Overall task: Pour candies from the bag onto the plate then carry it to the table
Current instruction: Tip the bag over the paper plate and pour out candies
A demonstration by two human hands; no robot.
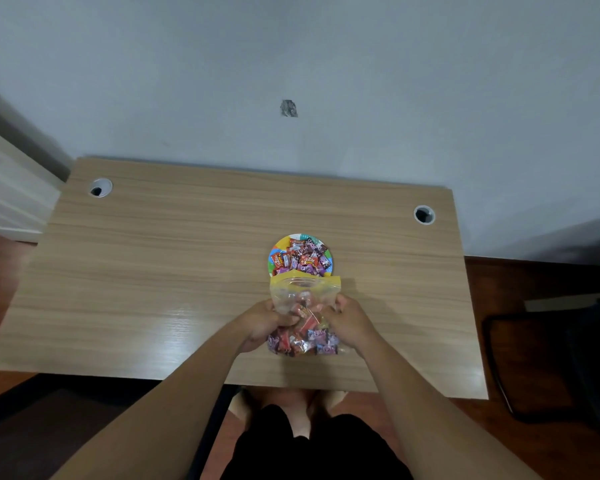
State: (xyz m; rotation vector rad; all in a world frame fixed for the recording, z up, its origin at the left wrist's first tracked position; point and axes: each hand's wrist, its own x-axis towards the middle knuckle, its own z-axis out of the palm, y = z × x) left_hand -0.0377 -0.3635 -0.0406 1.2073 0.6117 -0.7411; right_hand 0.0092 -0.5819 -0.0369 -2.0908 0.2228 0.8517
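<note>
Gripping one bag [305, 306], two hands [264, 323] [349, 318], one plate [278, 244] of candies [300, 259]

The plate's [280, 244] near rim disappears behind the bag's [303, 289] yellow mouth, its bare centre buried under candies [302, 258]. Wrapper lettering is too small to read. Left hand [262, 323] and right hand [349, 318] hide the bag's sides.
</note>
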